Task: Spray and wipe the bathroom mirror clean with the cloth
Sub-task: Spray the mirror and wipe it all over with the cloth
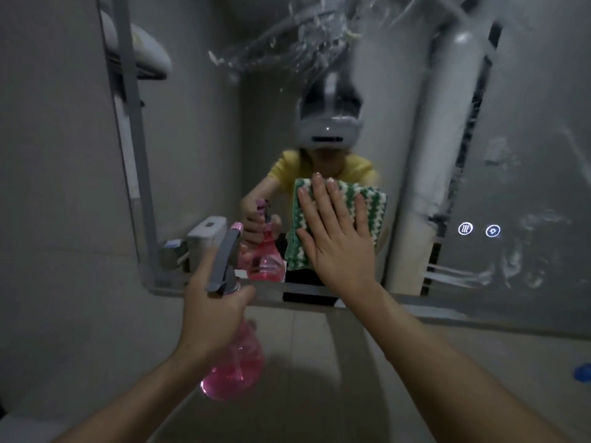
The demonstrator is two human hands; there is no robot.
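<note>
Nearest the lens, two bare forearms reach up toward the glass, and the left hand (212,318) grips the neck of a clear pink plastic spray bottle (232,369) with a grey trigger head, its fingers curled round it and the nozzle aimed at the lower left part of the large rounded-corner bathroom mirror (527,91). Above and to the right, the right hand (335,231) lies flat with fingers straight and slightly spread, pressing a folded green-and-white striped knitted cloth (372,199) against the glass just above the mirror's lower edge, near its middle. Spraying looks at least partly done: a wet, streaky splash of liquid (287,36) clings to the glass high up, well above the cloth, and it appears not yet wiped. Fainter smears and dried-looking marks (511,270) show at the lower right of the mirror, near two small lit touch icons (479,229). Wiping seems under way only in the central lower zone. I judge the task to be in its early-to-middle part, with the upper splash, the right side and probably the left margin left to wipe; whether more spray is needed I cannot tell.
</note>
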